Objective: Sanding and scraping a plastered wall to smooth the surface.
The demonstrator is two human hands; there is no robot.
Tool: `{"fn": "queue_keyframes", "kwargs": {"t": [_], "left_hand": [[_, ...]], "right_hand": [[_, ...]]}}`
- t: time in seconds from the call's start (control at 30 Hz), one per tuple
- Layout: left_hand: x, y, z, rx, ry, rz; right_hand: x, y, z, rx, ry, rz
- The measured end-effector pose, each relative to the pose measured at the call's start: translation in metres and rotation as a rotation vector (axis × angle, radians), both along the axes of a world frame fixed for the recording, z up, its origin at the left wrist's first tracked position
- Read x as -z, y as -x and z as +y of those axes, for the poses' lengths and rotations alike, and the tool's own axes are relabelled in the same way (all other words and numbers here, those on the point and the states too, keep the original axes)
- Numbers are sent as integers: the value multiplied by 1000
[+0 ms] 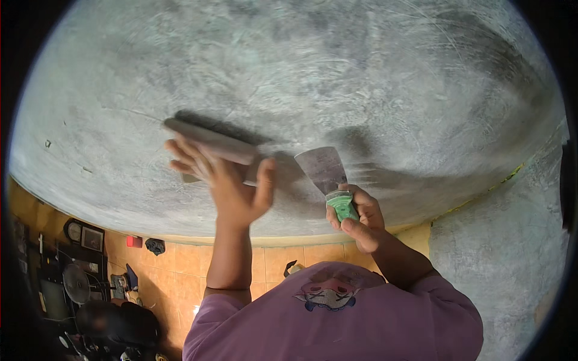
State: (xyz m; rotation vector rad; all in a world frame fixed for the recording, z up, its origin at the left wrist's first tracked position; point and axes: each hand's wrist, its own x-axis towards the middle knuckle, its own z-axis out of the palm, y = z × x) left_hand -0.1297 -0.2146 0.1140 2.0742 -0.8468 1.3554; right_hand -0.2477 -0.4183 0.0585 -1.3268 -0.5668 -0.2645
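My left hand (237,189) presses a grey-brown flat pad or folded sheet (216,142) to the wall with spread fingers. The hand is blurred, and the palm hides the middle of the pad. In my right hand (368,216) is a putty knife (323,169), held by its green handle with the wide metal blade pointing up and to the left. Both hands work at a grey skim-coated wall (293,58) with swirled smears and scratches. Shadows of the pad and the blade fall on its surface.
Orange floor tiles (180,261) lie below the wall. At lower left are a fan (76,283), a framed picture (92,238), a clock (73,231), a red box (134,241) and a dark bundle (155,246). A second grey wall (496,252) meets this one at the right.
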Motion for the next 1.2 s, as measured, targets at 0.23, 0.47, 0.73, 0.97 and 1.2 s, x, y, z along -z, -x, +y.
{"fn": "queue_keyframes", "kwargs": {"t": [0.23, 0.47, 0.73, 0.97, 1.2], "left_hand": [[34, -3, 13, -50, -52, 33], [8, -20, 31, -19, 4, -48], [20, -22, 56, -12, 35, -3], [6, -18, 53, 98, -40, -19], [4, -20, 51, 144, -152, -55]], "right_hand": [[2, -2, 12, -44, -21, 125], [-2, -14, 32, -67, -37, 83], [2, -14, 48, -47, -37, 195], [3, -13, 82, -70, -154, 133], [19, -6, 83, -31, -261, 100]]}}
